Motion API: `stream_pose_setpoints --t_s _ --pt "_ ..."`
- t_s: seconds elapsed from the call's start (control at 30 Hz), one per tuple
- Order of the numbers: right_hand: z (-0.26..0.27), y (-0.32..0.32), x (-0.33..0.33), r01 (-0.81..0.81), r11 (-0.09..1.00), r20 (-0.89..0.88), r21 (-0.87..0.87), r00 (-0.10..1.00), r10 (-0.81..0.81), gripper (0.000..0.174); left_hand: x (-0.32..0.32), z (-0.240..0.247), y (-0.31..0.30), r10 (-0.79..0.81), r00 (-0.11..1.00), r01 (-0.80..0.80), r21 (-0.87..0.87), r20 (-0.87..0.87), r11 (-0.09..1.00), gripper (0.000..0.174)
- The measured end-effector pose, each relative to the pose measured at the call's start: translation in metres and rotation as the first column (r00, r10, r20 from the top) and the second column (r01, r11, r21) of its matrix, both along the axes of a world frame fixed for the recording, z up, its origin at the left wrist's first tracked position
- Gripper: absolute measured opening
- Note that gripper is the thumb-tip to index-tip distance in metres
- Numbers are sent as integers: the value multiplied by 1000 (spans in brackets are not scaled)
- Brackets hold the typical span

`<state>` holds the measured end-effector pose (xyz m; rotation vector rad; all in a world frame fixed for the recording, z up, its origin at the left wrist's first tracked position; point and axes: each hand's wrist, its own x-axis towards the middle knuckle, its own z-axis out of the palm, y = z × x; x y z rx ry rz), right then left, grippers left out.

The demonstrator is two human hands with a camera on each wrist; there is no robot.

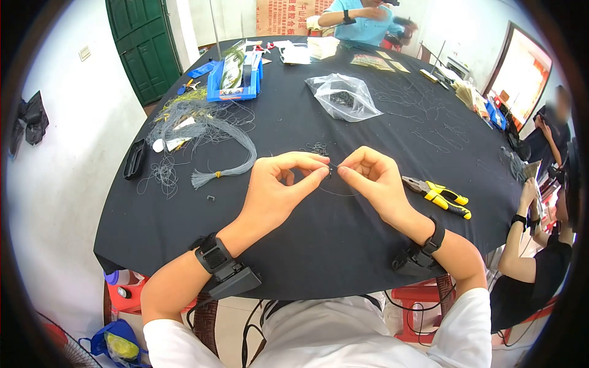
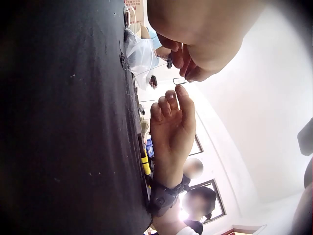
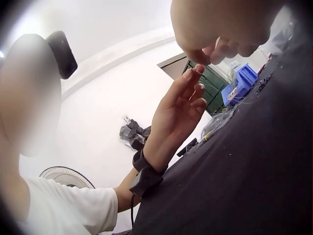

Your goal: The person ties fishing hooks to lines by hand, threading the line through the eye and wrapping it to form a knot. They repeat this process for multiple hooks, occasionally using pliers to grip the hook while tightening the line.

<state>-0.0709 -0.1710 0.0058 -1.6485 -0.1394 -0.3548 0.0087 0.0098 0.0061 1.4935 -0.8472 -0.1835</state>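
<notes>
Over the middle of the black table, both hands meet at a small metal fishhook point(image 2: 179, 81). My left hand point(image 1: 274, 184) pinches the hook between thumb and index fingertip, and its shank shows at those tips in the right wrist view. Close opposite, my right hand point(image 1: 375, 183) has thumb and index brought together on a thin fishing line point(image 1: 339, 194), which loops below the fingers; the exact grip is partly hidden. A small tangle of dark hooks or line point(image 1: 317, 148) lies just beyond the left fingertips. Yellow-handled pliers point(image 1: 440, 195) lie beside the right hand.
Bundled grey line point(image 1: 236, 161) lies at left, near a black tray point(image 1: 134, 159). Farther back stand a blue bin point(image 1: 234, 92) and a clear plastic bag point(image 1: 343, 98). Loose line strands spread at right. Other people sit around the black tablecloth point(image 1: 288, 245).
</notes>
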Motion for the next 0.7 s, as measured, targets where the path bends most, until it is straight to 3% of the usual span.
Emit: stream_pose_setpoints --t_s 0.33,0.7 --pt "0 0 0 17 993 16 -120 1000 -16 5 0 0 0 3 999 -5 29 55 1000 10" --pt "2 1 -1 47 993 46 -109 998 -42 7 0 0 0 0 999 -2 40 45 999 11"
